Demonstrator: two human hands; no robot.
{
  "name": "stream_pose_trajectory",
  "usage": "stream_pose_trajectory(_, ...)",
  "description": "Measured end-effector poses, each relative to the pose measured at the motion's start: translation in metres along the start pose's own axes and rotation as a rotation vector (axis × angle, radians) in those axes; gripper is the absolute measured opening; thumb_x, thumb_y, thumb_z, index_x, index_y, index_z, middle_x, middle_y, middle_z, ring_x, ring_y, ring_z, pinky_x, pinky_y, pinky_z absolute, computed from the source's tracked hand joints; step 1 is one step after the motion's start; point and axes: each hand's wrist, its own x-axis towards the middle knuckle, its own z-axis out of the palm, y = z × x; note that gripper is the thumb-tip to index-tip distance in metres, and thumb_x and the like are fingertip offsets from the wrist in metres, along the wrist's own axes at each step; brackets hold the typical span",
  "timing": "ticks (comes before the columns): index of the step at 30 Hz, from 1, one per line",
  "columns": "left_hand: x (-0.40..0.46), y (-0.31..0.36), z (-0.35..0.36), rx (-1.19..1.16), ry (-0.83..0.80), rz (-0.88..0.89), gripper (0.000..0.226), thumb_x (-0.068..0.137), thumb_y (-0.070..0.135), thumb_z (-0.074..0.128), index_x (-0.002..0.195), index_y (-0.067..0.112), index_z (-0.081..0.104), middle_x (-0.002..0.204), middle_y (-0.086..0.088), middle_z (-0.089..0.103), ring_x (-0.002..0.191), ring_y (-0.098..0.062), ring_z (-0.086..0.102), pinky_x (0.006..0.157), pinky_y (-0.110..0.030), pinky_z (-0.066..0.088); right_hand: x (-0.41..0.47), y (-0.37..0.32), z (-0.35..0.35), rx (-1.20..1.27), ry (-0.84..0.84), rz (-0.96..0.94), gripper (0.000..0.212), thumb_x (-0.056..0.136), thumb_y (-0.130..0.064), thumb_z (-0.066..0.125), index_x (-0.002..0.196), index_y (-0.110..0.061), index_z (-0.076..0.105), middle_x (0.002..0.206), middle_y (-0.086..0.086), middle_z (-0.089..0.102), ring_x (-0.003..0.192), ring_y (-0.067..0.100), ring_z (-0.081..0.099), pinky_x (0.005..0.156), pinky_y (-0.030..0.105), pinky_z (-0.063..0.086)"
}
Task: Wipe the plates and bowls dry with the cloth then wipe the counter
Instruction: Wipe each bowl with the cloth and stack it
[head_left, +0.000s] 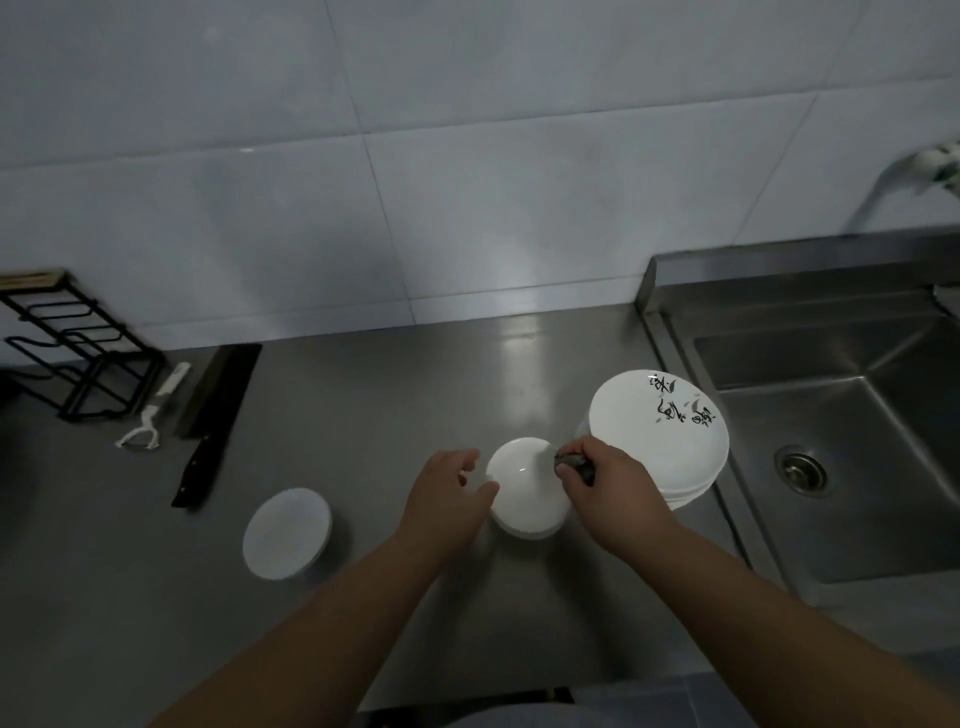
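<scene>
steel desk (415, 395) by a sink (831, 415): right hand (602, 478) grips the cloth (571, 462) at the bowl (524, 483), left hand (447, 493) loosely open steadying its rim; bowl-drying step, plates (660, 436) likely next.

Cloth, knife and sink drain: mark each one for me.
cloth (571, 462), head view, on the dark wad gripped in the right hand.
knife (200, 467), head view, on the dark handle.
sink drain (800, 470), head view, on the metal strainer's centre.
</scene>
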Motion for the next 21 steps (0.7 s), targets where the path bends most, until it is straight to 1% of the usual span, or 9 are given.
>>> stream_pose_trajectory(2,-0.006,-0.014,-0.013,0.037,0.035,0.018,0.049,0.087,0.032,0.075,0.134,0.021,0.062,0.124,0.003,0.06,0.097,-0.01,0.058,0.089,-0.022,0.045,-0.005,-0.017,-0.001,0.011,-0.026,0.01,0.006,0.096,-0.037,0.064,0.101,-0.034,0.065,0.085,-0.008,0.069,0.076,0.013,0.065,0.063,0.042,0.06)
stream_pose_trajectory(4,-0.012,-0.033,-0.032,0.05,0.063,-0.028,0.046,0.09,0.033,0.074,0.133,0.022,0.063,0.123,0.002,0.06,0.099,-0.012,0.059,0.094,-0.026,0.047,-0.009,-0.035,0.005,0.008,-0.078,0.009,0.01,0.095,-0.045,0.063,0.102,-0.038,0.063,0.081,-0.007,0.068,0.073,0.019,0.067,0.042,0.035,0.052)
stream_pose_trajectory(5,-0.015,-0.045,-0.043,0.053,0.073,-0.067,0.045,0.091,0.034,0.072,0.133,0.023,0.062,0.123,0.002,0.06,0.101,-0.013,0.06,0.096,-0.029,0.048,-0.01,-0.046,0.011,0.003,-0.096,0.007,0.014,0.094,-0.049,0.063,0.104,-0.039,0.063,0.081,-0.006,0.067,0.073,0.02,0.067,0.04,0.031,0.049)
stream_pose_trajectory(8,-0.025,-0.088,-0.08,0.07,0.12,-0.175,0.044,0.092,0.035,0.071,0.133,0.022,0.063,0.126,0.001,0.063,0.11,-0.017,0.061,0.101,-0.034,0.048,-0.012,-0.078,0.04,-0.027,-0.12,-0.033,0.018,0.089,-0.053,0.064,0.098,-0.038,0.063,0.078,-0.008,0.068,0.065,0.011,0.067,0.056,0.029,0.054)
stream_pose_trajectory(11,-0.039,-0.133,-0.115,0.098,0.186,-0.264,0.044,0.092,0.032,0.07,0.134,0.018,0.063,0.133,-0.005,0.062,0.121,-0.024,0.059,0.107,-0.036,0.044,-0.016,-0.113,0.078,-0.038,-0.25,-0.004,0.017,0.089,-0.054,0.063,0.093,-0.037,0.064,0.073,-0.007,0.07,0.054,0.011,0.067,0.05,0.024,0.05)
stream_pose_trajectory(13,-0.047,-0.161,-0.137,0.139,0.222,-0.315,0.046,0.093,0.033,0.069,0.135,0.017,0.061,0.134,-0.009,0.056,0.124,-0.028,0.056,0.109,-0.037,0.042,-0.019,-0.129,0.108,-0.059,-0.337,0.004,0.02,0.089,-0.057,0.063,0.094,-0.038,0.065,0.079,-0.007,0.07,0.063,0.013,0.069,0.053,0.025,0.05)
stream_pose_trajectory(15,-0.051,-0.187,-0.154,0.189,0.231,-0.351,0.05,0.092,0.035,0.068,0.137,0.014,0.059,0.135,-0.012,0.055,0.123,-0.03,0.055,0.108,-0.038,0.043,-0.019,-0.14,0.141,-0.095,-0.406,-0.005,0.023,0.09,-0.058,0.062,0.099,-0.038,0.065,0.088,-0.008,0.069,0.076,0.014,0.068,0.064,0.032,0.055)
stream_pose_trajectory(18,-0.05,-0.214,-0.168,0.208,0.144,-0.389,0.059,0.094,0.037,0.065,0.145,0.01,0.05,0.139,-0.014,0.053,0.126,-0.031,0.054,0.104,-0.037,0.043,-0.016,-0.15,0.19,-0.133,-0.493,-0.015,0.034,0.094,-0.057,0.062,0.116,-0.032,0.061,0.101,-0.006,0.067,0.082,0.013,0.062,0.077,0.033,0.053)
stream_pose_trajectory(21,-0.043,-0.227,-0.172,0.168,0.049,-0.36,0.051,0.095,0.035,0.066,0.139,0.011,0.055,0.119,-0.008,0.068,0.112,-0.026,0.063,0.091,-0.032,0.047,-0.015,-0.157,0.229,-0.151,-0.554,0.034,0.046,0.096,-0.048,0.066,0.134,-0.023,0.054,0.112,0.001,0.062,0.096,0.02,0.06,0.081,0.028,0.044)
